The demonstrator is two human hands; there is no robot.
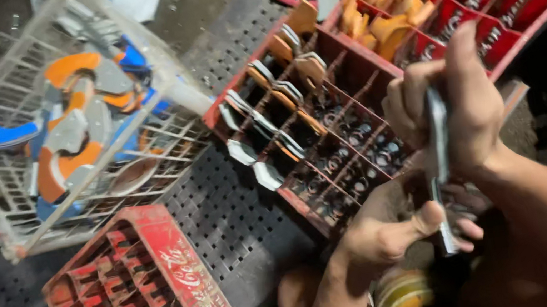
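Two hands at work over the red divided crate (333, 166). Right hand (457, 101) closed around the upper end of a flat grey metal piece (438, 150), held upright on edge; left hand (386, 230) pinching its lower end between thumb and fingers. Piece blurred, exact shape hard to tell. Crate compartments nearest the far side already stocked with similar curved pieces standing on edge; nearer cells bare. White wire basket (12, 142) well to the left, full of orange, blue and grey pieces. Step judged: handling one piece before slotting. Next move likely calls for keeping it upright and lining it up with a free cell.
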